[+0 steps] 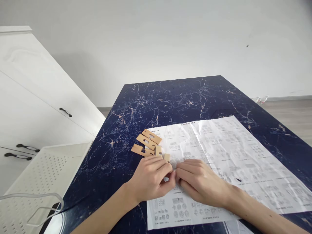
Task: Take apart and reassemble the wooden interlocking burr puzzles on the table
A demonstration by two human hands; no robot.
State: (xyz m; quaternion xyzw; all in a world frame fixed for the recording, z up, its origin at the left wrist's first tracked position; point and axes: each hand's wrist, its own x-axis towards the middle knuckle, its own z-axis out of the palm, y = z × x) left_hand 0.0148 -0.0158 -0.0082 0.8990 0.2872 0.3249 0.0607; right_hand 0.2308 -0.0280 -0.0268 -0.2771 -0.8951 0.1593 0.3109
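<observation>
Head view: both hands' fingers (168, 172) pinch something hidden, bare table (170, 97) beyond.

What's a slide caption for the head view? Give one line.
Both hands, left hand and right hand, meet over a printed sheet beside wooden pieces.

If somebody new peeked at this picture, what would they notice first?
Probably the two hands meeting in the middle near the front, the left hand and right hand pinching something tiny together over a big printed sheet. Next, the flat wooden pieces piled just beyond the left hand, bright against the dark blue marbled table.
</observation>
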